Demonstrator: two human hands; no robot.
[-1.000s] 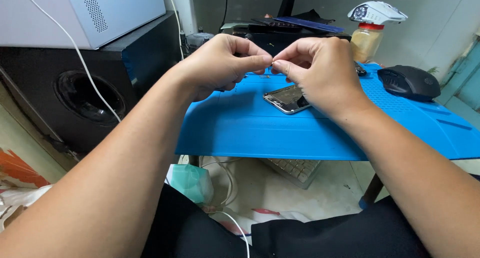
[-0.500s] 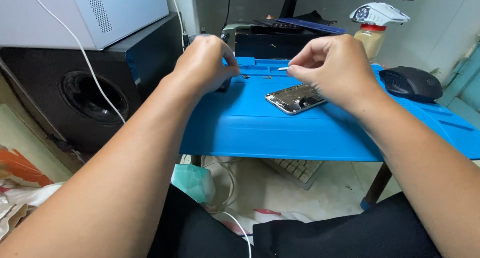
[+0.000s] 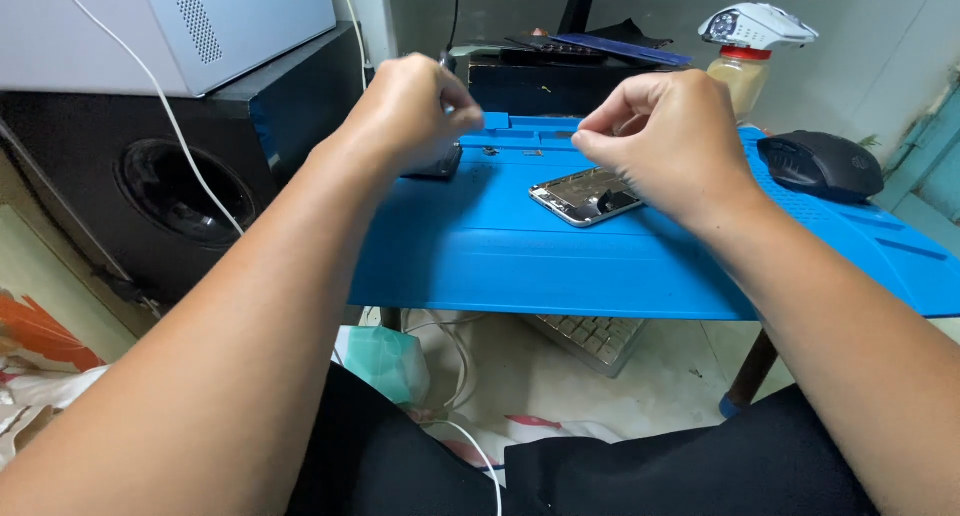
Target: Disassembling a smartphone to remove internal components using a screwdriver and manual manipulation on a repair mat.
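An opened phone (image 3: 583, 196), its inner parts showing, lies tilted on a blue work mat (image 3: 520, 256). My right hand (image 3: 665, 136) hovers just above the phone and to its right, thumb and forefinger pinched together. Anything between them is too small to make out. My left hand (image 3: 410, 111) is at the mat's far left corner, fingers curled around a small tool whose grey tip (image 3: 446, 64) shows above the knuckles. A dark flat object (image 3: 440, 166) lies on the mat under that hand. Tiny screws (image 3: 532, 153) sit near the mat's back edge.
A black computer mouse (image 3: 820, 164) rests at the mat's right. A spray bottle (image 3: 745, 51) and a monitor stand (image 3: 575, 11) are behind. A black speaker (image 3: 180, 186) and grey box (image 3: 200, 21) stand left. A keyboard (image 3: 585, 336) and white cable (image 3: 470, 446) lie below.
My hands, close together over the phone a second ago, have drawn apart. The left has moved left and back to the mat's corner. The right stays above the phone.
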